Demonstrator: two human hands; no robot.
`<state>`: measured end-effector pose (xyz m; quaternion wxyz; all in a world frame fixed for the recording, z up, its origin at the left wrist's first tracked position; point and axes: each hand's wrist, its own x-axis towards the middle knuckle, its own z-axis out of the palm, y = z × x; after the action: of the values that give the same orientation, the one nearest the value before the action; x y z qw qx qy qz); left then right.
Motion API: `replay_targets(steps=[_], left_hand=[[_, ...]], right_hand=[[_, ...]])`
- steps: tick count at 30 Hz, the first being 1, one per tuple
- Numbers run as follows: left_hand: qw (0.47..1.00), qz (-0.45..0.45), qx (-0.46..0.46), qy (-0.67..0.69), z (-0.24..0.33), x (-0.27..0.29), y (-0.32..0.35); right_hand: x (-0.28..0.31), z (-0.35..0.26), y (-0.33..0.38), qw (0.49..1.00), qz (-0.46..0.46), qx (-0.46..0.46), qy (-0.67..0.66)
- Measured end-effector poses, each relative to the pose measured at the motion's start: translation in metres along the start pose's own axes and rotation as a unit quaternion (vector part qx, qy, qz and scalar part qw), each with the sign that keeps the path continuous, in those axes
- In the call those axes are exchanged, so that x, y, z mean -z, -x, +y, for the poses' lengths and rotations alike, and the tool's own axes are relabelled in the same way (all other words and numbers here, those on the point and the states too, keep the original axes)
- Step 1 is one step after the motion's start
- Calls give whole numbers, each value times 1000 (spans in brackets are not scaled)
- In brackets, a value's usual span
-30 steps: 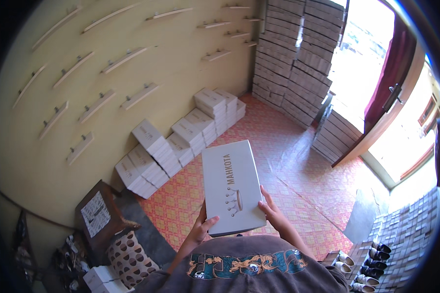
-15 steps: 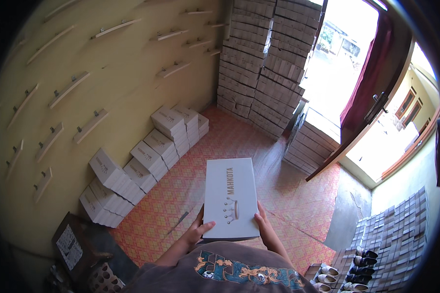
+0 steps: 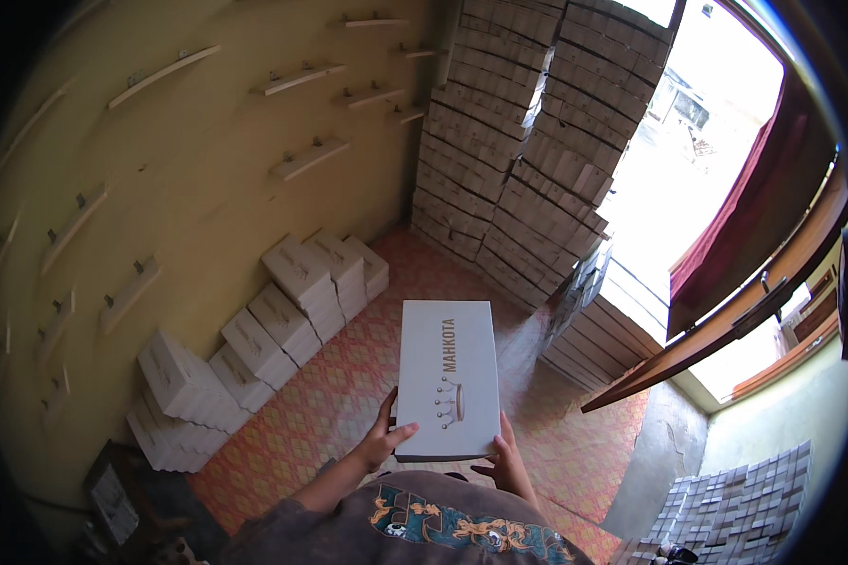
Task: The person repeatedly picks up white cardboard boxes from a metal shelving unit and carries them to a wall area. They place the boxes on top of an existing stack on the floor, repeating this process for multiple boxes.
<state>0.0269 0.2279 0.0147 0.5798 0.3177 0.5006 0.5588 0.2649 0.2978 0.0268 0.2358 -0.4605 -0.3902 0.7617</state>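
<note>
In front of my body I hold a white shoe box (image 3: 424, 381) with a gold crown and lettering printed on its lid. My left hand (image 3: 388, 435) grips the near left side, its thumb on the lid and its other fingers beside and below the edge. At the near right corner my right hand (image 3: 507, 456) is closed on the box, with a fingertip showing below the near edge. The lid is on, so the inside is hidden.
Low stacks of white boxes (image 3: 252, 348) line the left wall beneath small wooden shelves (image 3: 311, 158). Tall box stacks (image 3: 499, 160) fill the far corner. To the right are an open door (image 3: 725, 330) and more stacked boxes (image 3: 598, 330). A dark wooden chair-like piece (image 3: 122, 499) stands lower left.
The view has shifted, so the door and wall shelves sit differently and most of the shoes at lower right have left the picture. Both hands still hold the shoe box in nearly the same place.
</note>
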Motion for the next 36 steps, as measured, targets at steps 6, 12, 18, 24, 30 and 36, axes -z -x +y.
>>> replay_targets(steps=[6,12,18,24,30,36], left_hand=[[999,38,-14,-33,15,0,-95],[993,110,-44,5,10,-4,-197],[981,181,-57,47,31,-16,-287],[966,225,-51,114,55,19,-361],[965,224,-48,128,59,100,-449],[970,188,13,152,71,150,-544]], right_hand=[[36,-56,-99,993,-72,-63,74],[53,-164,-207,965,-154,-95,188],[72,-223,-319,958,-208,-77,184],[50,-245,-426,960,-204,-75,178],[-3,-282,-523,954,-199,-115,193],[-26,-331,-630,944,-218,-85,232]])
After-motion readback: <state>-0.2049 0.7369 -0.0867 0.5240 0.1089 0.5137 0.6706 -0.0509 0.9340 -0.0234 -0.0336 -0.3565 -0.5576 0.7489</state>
